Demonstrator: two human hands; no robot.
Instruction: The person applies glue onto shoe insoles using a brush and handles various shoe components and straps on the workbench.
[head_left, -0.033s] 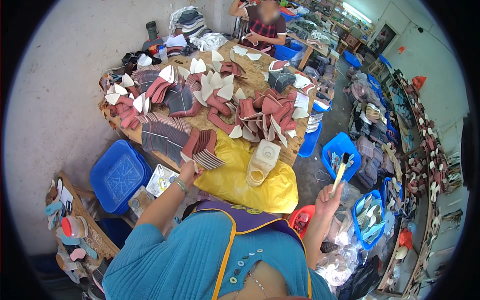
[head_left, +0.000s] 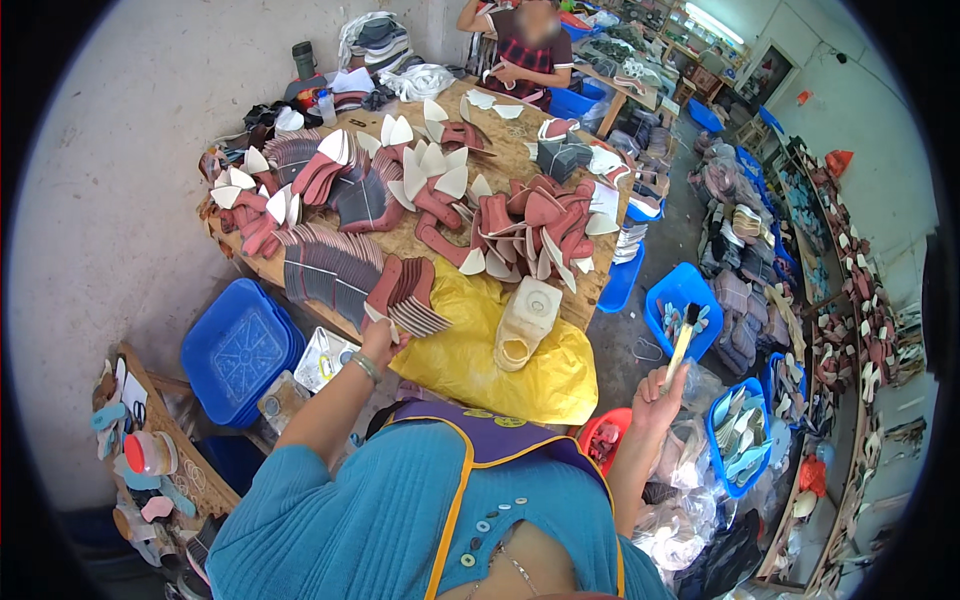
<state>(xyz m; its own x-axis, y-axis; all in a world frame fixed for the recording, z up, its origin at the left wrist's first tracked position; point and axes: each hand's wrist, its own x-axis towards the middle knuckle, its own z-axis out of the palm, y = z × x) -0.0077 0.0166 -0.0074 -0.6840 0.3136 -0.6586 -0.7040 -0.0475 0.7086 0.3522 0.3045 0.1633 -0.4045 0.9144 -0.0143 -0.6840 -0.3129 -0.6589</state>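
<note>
My left hand [head_left: 380,343] pinches the pale tip of a reddish insole [head_left: 384,287] at the front end of a fanned row. The other insoles of that row [head_left: 330,272] overlap on the table's near edge, grey and red with pale edges. Raised on the right, clear of the table, my right hand [head_left: 658,394] is closed round a brush [head_left: 683,345] with a light handle and dark bristles pointing up. Between the hands, a whitish plastic jug [head_left: 527,318] lies on a yellow plastic sheet [head_left: 455,365], its round opening facing me.
Heaps of red insoles with white tips [head_left: 535,225] cover the wooden table [head_left: 515,135]. Across it sits another person [head_left: 530,55]. Stacked blue trays [head_left: 240,350] stand at left. Blue basins [head_left: 683,300] and bagged bundles crowd the floor at right; a red basin [head_left: 606,440] sits near me.
</note>
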